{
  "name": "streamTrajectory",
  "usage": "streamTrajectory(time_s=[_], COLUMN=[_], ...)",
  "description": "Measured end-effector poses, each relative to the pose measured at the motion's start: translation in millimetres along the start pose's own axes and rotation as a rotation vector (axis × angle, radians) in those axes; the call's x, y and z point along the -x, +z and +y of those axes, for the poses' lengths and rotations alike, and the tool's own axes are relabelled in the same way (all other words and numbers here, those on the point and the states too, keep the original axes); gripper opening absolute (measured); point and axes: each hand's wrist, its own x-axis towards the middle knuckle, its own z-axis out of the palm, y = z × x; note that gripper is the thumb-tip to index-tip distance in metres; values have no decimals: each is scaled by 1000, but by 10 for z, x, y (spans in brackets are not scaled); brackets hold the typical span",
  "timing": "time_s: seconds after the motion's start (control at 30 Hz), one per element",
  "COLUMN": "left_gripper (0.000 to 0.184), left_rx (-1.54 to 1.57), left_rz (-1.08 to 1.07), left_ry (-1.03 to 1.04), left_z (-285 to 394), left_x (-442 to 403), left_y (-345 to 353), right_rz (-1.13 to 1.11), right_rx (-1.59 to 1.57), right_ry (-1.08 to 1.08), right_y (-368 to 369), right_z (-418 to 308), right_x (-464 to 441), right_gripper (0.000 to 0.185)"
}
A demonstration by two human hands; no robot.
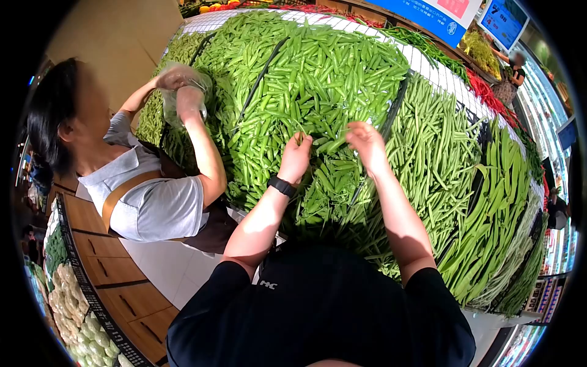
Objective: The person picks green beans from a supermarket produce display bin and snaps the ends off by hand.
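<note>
Both of my hands are over a wide heap of green pea pods (324, 67). My left hand (296, 158), below a dark wristwatch (282, 186) strap on the arm, is closed in a pinch at the pods; what it grips is too small to make out. To its right, my right hand (367, 144) is slightly blurred, its fingers curled together near a pod, and its hold is unclear. The two hands are a short gap apart. Long green beans (428, 134) lie right of my right hand.
At the left a co-worker (140, 196) in a grey shirt and apron handles a clear plastic bag (205, 88) over the greens. Black dividers (262, 79) split the heap. Broad flat beans (495, 214) lie far right. A blue sign (422, 18) hangs at the top.
</note>
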Motion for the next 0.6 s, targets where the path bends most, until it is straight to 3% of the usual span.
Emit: streamTrajectory(time_s=[0.03, 0.1, 0.2, 0.23, 0.3, 0.37, 0.43, 0.5, 0.6], left_gripper=[12, 16, 15, 14, 15, 17, 13, 21, 25], left_rx=[1, 37, -30, -28, 13, -107, -384, -390, -428], left_rz=[4, -23, -119, -192, -207, -197, -360, -463, -595], left_ry=[2, -8, 26, 32, -32, 206, 340, 188, 118], left_z=[38, 149, 314, 344, 395, 411, 446, 567, 704], left_x=[27, 128, 267, 322, 396, 441, 479, 644, 946], left_y=[-20, -33, 3, 17, 46, 84, -63, -105, -132], right_rz=[119, 410, -93, -231, -462, -439, -426, -415, -453], right_rx=[-20, 754, 767, 768, 776, 727, 678, 717, 700], right_ry=[-113, -445, -463, -597, -370, -422, -473, -638, -696], right_y=[-30, -63, 48, 76, 107, 113, 148, 177, 151], right_z=[92, -55, -371, -367, -512, -517, -544, -618, -777], right_x=[-49, 73, 231, 231, 303, 392, 524, 710, 1013], right_gripper=[31, 36, 40, 39, 32, 28, 23, 18, 14])
